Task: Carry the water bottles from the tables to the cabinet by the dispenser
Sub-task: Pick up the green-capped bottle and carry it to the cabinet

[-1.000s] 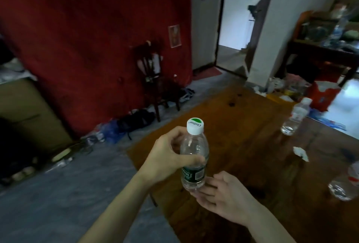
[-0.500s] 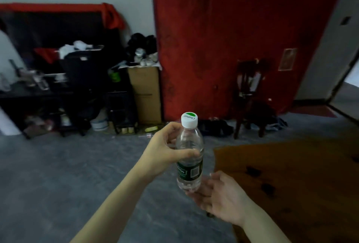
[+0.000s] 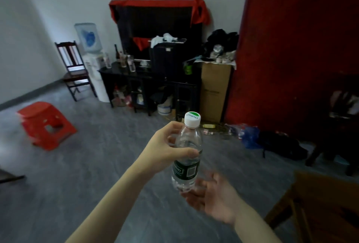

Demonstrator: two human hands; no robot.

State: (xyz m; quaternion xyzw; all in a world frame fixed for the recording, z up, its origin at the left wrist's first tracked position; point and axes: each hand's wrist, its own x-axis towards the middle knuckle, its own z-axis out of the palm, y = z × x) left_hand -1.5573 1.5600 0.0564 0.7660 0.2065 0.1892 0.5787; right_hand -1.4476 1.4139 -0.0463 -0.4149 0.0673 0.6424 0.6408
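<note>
Swinging left since the earlier frame, the view now shows the black cabinet (image 3: pixel 136 75) beside the white water dispenser (image 3: pixel 93 67). Left hand (image 3: pixel 165 149) grasps the clear plastic green-labelled water bottle (image 3: pixel 187 157) upright, fingers wrapped; right hand (image 3: pixel 211 198) cups its base, open, steadying it for carrying.

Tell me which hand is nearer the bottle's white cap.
Left. The left hand grips the bottle around its upper body, just below the white cap. The right hand is lower, open under the bottle's base.
</note>
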